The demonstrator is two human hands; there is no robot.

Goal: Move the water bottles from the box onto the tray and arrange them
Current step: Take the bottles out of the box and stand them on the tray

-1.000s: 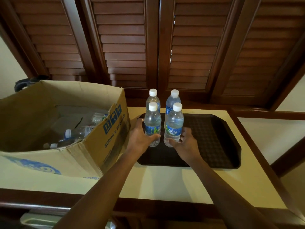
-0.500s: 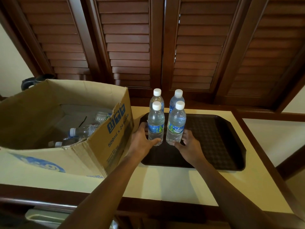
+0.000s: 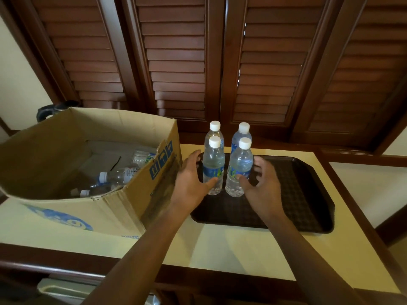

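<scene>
Two water bottles stand in front on the far left corner of the dark tray [image 3: 290,208], the front left bottle [image 3: 213,161] and the front right bottle [image 3: 241,162]. Two more, the back left bottle [image 3: 215,128] and the back right bottle [image 3: 244,129], stand upright right behind them. My left hand [image 3: 189,181] cups the front left bottle with only its thumb touching and its fingers apart. My right hand [image 3: 262,183] does the same at the front right bottle. The cardboard box [image 3: 66,133] on the left holds several bottles [image 3: 119,176] lying down.
The box and the tray sit side by side on a cream counter [image 3: 220,249] with a dark wooden edge. Louvred wooden shutters [image 3: 176,62] rise just behind. A dark jug handle [image 3: 46,113] shows behind the box. The tray's right half is bare.
Both front bottles were slid back against the rear pair. My fingers have since loosened and spread away from them.
</scene>
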